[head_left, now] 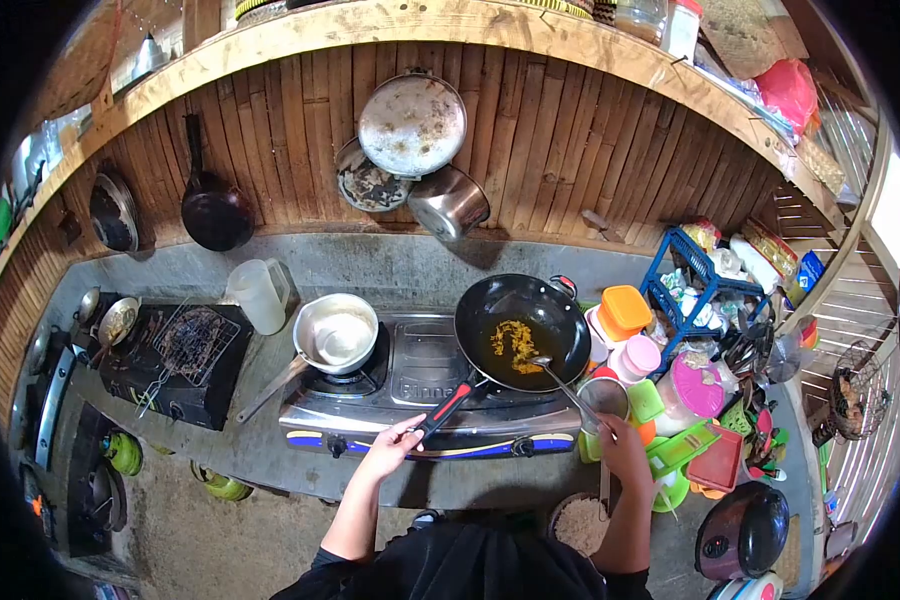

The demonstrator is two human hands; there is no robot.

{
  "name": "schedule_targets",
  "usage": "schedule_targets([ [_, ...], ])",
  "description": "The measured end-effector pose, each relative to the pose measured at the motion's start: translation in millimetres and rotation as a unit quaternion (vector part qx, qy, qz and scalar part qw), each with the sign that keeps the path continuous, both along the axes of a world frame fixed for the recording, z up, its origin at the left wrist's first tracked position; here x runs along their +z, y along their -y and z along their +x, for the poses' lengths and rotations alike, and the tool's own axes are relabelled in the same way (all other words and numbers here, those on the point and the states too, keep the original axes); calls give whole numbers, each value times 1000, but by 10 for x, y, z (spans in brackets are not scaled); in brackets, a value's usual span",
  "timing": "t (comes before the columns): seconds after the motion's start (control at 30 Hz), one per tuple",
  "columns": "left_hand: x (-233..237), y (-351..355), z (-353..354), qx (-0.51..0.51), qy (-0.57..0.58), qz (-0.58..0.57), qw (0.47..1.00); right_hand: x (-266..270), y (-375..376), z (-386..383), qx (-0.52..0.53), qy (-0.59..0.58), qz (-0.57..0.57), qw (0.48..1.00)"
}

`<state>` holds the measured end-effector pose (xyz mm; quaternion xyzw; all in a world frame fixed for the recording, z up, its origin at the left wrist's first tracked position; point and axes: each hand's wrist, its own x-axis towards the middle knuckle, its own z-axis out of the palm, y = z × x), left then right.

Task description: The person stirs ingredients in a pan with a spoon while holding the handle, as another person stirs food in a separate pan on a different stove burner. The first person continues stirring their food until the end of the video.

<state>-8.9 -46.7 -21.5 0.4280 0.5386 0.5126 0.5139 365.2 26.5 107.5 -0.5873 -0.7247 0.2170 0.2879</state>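
A black frying wok (505, 300) sits on the right burner of the two-burner gas stove (430, 375). Yellow-orange food pieces (515, 345) lie in oil inside it. My left hand (392, 447) is closed around the end of the wok's black-and-red handle (447, 411). In my right hand (622, 448) is a long-handled metal cooking spoon (568, 391), its head dipped in the oil beside the food. A light metal saucepan (336, 330) rests on the left burner, its handle pointing down and left.
Left of the stove stand a plastic pitcher (262, 296) and a black grill with a wire rack (198, 345). Colourful plastic containers (625, 312) and a blue rack (685, 285) crowd the right side. A rice cooker (742, 530) is at lower right. Pans (412, 125) hang on the wall.
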Motion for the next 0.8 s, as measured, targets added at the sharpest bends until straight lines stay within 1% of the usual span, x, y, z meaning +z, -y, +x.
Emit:
schedule_targets([
  [0.1,-8,-5,4,4,4,-2,1000,121,60,77,-5,-7,23,1000],
  [0.2,26,6,16,4,3,-4,1000,249,108,183,-7,6,28,1000],
  [0.33,72,16,32,7,5,-2,1000,292,123,245,-15,8,16,1000],
  [0.43,35,6,23,8,2,-2,1000,222,85,247,-14,15,19,1000],
  [0.5,21,1,13,6,-3,-3,1000,108,14,233,0,10,43,999],
  [0.57,20,7,7,5,-7,-6,1000,-26,-82,227,-3,11,41,999],
  [0.63,84,18,35,11,1,-12,1000,-96,-149,198,-8,13,39,999],
  [0.73,93,16,29,10,-2,-12,1000,-152,-262,132,-2,14,27,1000],
  [0.8,112,25,33,11,2,-14,1000,-225,-357,88,1,10,-4,1000],
])
